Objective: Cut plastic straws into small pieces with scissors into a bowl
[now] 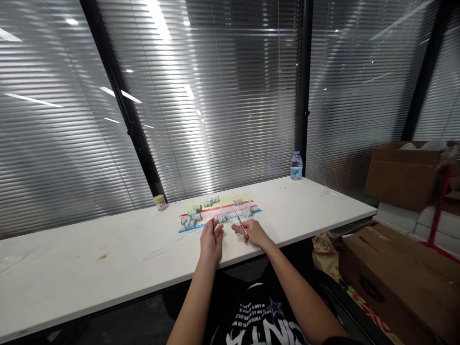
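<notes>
My right hand (254,233) is closed around a slim, pointed, copper-coloured tool (243,227), whose tip points up and away from me. Whether it is small scissors or tweezers is too small to tell. With fingers stretched and slightly apart, my left hand (212,242) rests over the table edge side, and I see nothing in it. Just beyond its fingertips lies a small patterned roll (222,218). Several similar rolls (190,223) are scattered on coloured strips, among them a red strip (206,209) and a blue strip (190,229). Clear plastic (230,209) covers part of the strips.
The white table (108,278) runs along a window wall with blinds. A lidded jar (160,202) stands at the back left, a water bottle (296,166) at the back right. Cardboard boxes (398,282) crowd the floor on the right.
</notes>
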Demonstrator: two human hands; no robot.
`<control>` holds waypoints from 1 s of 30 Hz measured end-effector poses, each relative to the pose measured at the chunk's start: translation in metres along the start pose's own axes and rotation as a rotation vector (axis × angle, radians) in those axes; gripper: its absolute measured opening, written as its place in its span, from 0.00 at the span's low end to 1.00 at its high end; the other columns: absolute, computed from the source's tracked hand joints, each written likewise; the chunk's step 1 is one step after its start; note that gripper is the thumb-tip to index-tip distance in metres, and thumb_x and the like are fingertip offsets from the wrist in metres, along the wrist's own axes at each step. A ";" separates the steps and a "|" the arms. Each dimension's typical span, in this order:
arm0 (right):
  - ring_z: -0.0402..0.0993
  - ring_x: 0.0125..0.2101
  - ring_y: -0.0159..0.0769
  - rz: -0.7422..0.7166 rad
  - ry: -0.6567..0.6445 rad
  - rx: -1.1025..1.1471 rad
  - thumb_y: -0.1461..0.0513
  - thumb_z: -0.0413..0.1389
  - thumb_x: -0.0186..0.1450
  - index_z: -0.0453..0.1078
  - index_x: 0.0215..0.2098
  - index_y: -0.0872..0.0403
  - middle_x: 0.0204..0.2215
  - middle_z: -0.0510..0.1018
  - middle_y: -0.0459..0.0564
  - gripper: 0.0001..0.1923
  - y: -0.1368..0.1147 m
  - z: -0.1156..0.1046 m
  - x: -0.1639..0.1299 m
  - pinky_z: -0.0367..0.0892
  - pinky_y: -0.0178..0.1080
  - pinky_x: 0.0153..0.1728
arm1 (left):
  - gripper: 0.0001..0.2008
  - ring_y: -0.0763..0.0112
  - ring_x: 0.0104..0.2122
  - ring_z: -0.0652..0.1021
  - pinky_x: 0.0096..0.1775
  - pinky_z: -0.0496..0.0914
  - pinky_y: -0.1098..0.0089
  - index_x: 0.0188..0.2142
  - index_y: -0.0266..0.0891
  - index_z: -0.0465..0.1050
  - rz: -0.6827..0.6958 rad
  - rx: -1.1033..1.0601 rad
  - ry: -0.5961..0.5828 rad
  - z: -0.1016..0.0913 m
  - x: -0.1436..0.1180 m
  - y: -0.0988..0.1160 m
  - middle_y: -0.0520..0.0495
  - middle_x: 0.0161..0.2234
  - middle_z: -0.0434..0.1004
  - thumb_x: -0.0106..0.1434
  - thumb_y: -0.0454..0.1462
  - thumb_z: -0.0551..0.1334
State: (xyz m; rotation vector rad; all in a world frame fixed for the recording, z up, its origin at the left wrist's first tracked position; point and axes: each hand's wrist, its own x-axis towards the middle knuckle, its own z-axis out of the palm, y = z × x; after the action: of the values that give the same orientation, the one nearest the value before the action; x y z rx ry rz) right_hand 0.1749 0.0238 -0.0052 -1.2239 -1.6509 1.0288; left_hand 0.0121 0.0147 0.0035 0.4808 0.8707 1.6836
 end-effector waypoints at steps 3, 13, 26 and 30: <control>0.59 0.15 0.29 0.004 0.010 -0.007 0.40 0.58 0.55 0.76 0.24 0.59 0.10 0.67 0.45 0.29 0.000 0.000 0.000 0.54 0.33 0.19 | 0.06 0.79 0.29 0.76 0.34 0.69 0.75 0.41 0.42 0.72 0.002 -0.003 0.000 0.001 -0.001 0.000 0.48 0.39 0.75 0.65 0.37 0.60; 0.60 0.15 0.29 0.001 0.018 -0.038 0.40 0.58 0.55 0.74 0.21 0.58 0.10 0.66 0.45 0.29 -0.001 0.000 0.000 0.55 0.32 0.19 | 0.07 0.80 0.28 0.76 0.34 0.69 0.75 0.43 0.42 0.71 0.018 -0.005 -0.016 0.002 -0.005 0.002 0.48 0.40 0.74 0.66 0.38 0.59; 0.60 0.13 0.28 0.019 0.025 -0.075 0.43 0.59 0.57 0.75 0.23 0.58 0.11 0.67 0.45 0.26 0.000 0.000 0.002 0.56 0.32 0.18 | 0.07 0.80 0.29 0.76 0.34 0.70 0.76 0.43 0.44 0.73 0.021 -0.001 -0.019 0.001 -0.003 0.001 0.48 0.44 0.74 0.65 0.39 0.60; 0.59 0.12 0.27 0.032 0.025 -0.045 0.45 0.59 0.58 0.73 0.23 0.57 0.11 0.67 0.43 0.23 -0.001 0.001 0.001 0.56 0.32 0.18 | 0.08 0.80 0.29 0.76 0.33 0.70 0.77 0.43 0.43 0.73 0.022 0.003 -0.019 0.000 -0.003 0.001 0.47 0.43 0.74 0.65 0.39 0.61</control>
State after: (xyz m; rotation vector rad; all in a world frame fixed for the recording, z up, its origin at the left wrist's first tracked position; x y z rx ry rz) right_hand 0.1733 0.0241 -0.0041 -1.2919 -1.6477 0.9968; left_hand 0.0123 0.0123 0.0045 0.5098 0.8571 1.6947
